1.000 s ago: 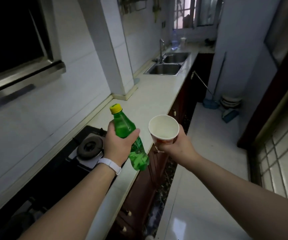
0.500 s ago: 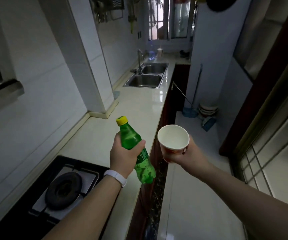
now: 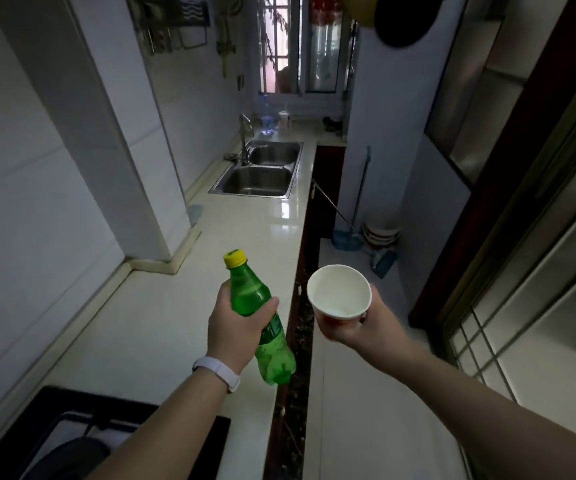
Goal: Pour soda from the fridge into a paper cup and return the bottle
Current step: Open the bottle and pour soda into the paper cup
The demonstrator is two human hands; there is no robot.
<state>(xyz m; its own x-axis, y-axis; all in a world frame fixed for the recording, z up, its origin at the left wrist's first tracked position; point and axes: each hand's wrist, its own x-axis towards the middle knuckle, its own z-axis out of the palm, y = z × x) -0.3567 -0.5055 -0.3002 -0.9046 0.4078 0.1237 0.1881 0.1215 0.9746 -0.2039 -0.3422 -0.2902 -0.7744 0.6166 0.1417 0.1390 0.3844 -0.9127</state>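
My left hand grips a green soda bottle round its middle, the yellow cap on and pointing up and away, over the front edge of the white counter. My right hand holds a white paper cup from below, mouth tilted toward me, out over the floor to the right of the counter. The cup's inside looks white and bare. Bottle and cup are a short gap apart. No fridge is in view.
A gas hob lies at the counter's near left. A double steel sink with a tap sits farther along, a wall pillar juts onto the counter. Broom, dustpan and stacked bowls stand on the floor ahead. Glass door on the right.
I have moved forward along the counter; the hob has slid back toward the bottom edge and the sink is nearer. Both hands keep the same hold on bottle and cup.
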